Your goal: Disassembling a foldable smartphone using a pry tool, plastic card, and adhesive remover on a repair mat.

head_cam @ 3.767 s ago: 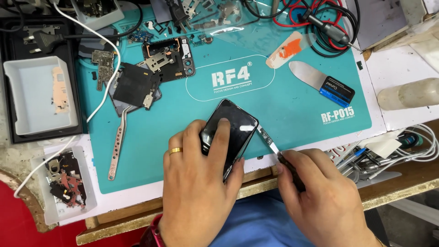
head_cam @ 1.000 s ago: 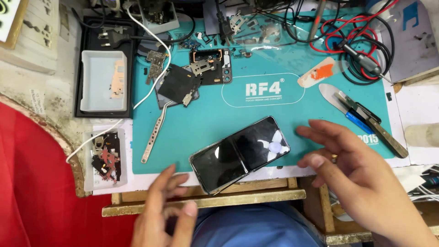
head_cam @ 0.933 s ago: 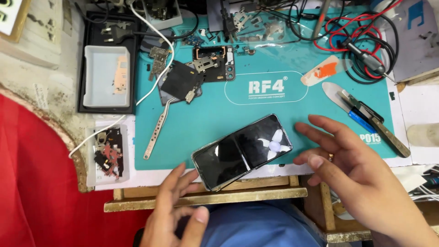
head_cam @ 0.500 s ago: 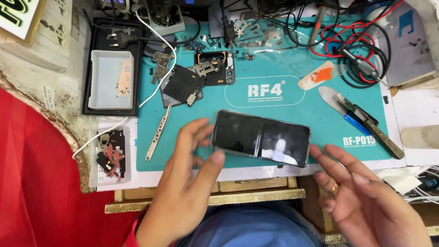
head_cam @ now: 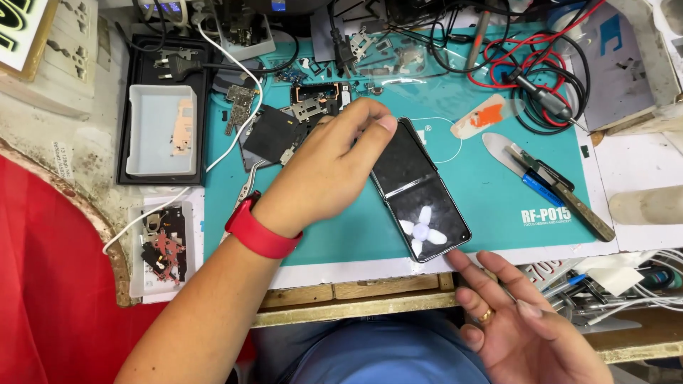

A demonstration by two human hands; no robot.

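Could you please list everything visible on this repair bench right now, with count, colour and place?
Phone: one, black, opened flat on the mat's middle, white flower shape on its near half.
Work mat: one, teal, covering the bench centre.
Small tray: one, pale grey, left, in a black holder.
Phone parts: several, black and metal, mat's far left.
Parts box: one, clear, near left, holding dark and reddish pieces.
Pry tools: a few, blue, black and metal, mat's right.
Orange-and-white pick: one, far right of the phone.
Cables: several, red and black, far right; one white, left.
Wristband: one, red, on the left wrist.
Left hand: fingertips on the phone's far end.
Right hand: open, palm up, near edge, touching nothing, ring on one finger.
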